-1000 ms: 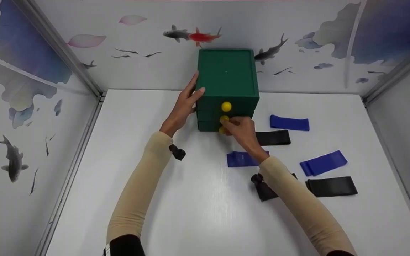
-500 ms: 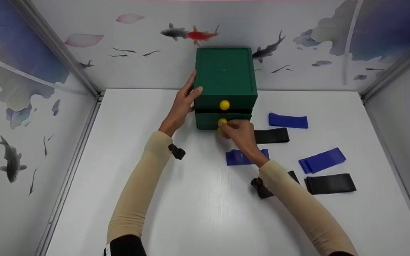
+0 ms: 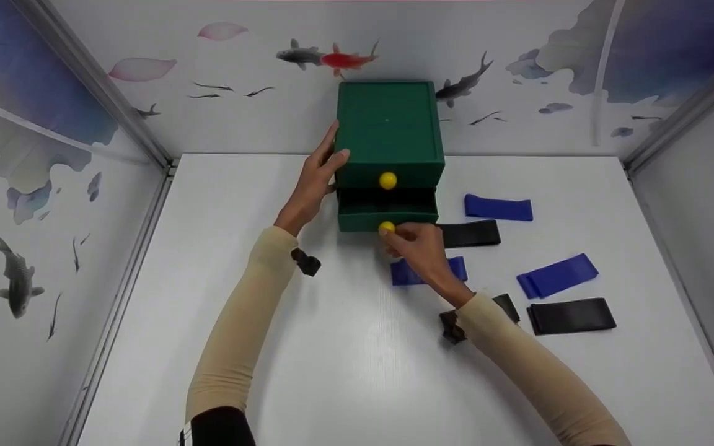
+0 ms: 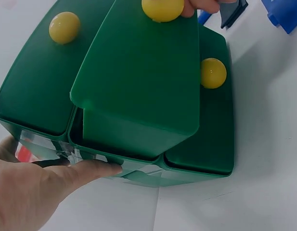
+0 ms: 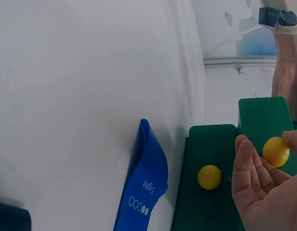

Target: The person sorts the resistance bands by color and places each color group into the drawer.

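A small green drawer cabinet (image 3: 388,124) with three yellow-knobbed drawers stands against the back wall. Its middle drawer (image 3: 357,223) is pulled partway out, showing a dark inside. My right hand (image 3: 419,251) pinches that drawer's yellow knob (image 5: 276,152) between thumb and fingers. Along the cabinet's left side lies my left hand (image 3: 315,179), fingers extended and pressed to the wall, the thumb near the upper front corner. In the left wrist view, the drawer front (image 4: 138,72) juts past the top and bottom drawers, which are closed.
Folded blue and black resistance bands lie right of the cabinet: a blue band (image 3: 498,208), a black band (image 3: 471,233), another blue band (image 3: 556,276) and a black band (image 3: 572,316). A blue band marked "Light" (image 5: 146,185) lies near my right hand. Panels enclose the white table (image 3: 332,371).
My right hand has drawn the middle drawer outward toward me by its knob, from nearly closed to partly out. My left hand has stayed on the cabinet's side.
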### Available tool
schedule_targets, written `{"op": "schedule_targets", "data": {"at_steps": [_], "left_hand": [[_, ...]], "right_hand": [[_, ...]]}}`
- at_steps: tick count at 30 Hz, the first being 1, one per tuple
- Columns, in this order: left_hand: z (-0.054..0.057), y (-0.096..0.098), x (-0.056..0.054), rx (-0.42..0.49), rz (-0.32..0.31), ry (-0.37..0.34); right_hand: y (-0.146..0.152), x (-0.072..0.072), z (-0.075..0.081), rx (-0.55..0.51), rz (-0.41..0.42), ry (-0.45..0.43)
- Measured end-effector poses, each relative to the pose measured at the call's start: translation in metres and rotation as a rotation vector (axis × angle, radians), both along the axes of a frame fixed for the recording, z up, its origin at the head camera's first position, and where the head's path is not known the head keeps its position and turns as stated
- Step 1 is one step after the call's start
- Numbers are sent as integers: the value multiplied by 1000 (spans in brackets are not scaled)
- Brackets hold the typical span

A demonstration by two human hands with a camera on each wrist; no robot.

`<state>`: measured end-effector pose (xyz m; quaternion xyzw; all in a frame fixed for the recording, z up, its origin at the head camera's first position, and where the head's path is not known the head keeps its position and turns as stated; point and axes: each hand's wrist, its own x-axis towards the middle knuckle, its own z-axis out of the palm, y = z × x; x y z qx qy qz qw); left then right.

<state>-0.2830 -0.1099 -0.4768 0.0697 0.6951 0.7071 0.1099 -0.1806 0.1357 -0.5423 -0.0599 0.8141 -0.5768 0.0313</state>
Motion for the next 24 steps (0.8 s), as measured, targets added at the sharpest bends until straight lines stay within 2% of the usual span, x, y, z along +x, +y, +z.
{"op": "schedule_targets", "data": {"at_steps": [8,16,24], "left_hand": [[0,0,1,-9,-3,2],[-1,0,0,-16,-3,18],[-2,0,0,-17,0,17]], "right_hand": [[0,14,2,35,4,-42],[2,21,0,5,16,-2],[3,32,-1,8,18,-16]]}}
